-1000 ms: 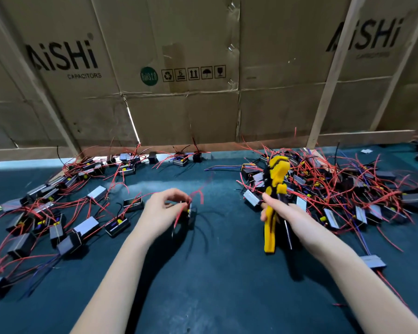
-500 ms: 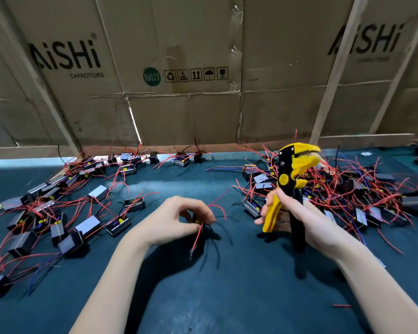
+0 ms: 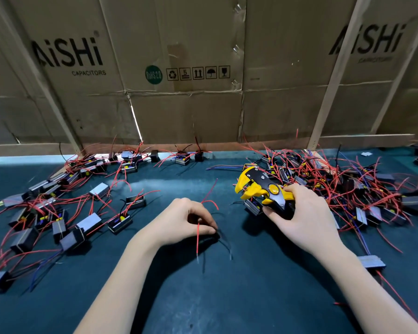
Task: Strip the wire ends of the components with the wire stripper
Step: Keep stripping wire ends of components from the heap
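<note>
A: Holding one component (image 3: 209,233) in our left hand (image 3: 179,221), fingers curled and pinching it just above the mat (image 3: 227,297); its red wire (image 3: 198,239) hangs toward 6 o'clock.

B: Our right hand (image 3: 302,215) grips the wire stripper (image 3: 263,190), head aimed at 9 o'clock, apart from the wire.

A: Progress? Spread-out units (image 3: 65,206) at 9 o'clock look handled (a guess); the tangled heap (image 3: 348,189) at 2 o'clock likely remains.

B: We can't tell which ends are bare. The component body is mostly hidden, and the stripper handles are covered.
</note>
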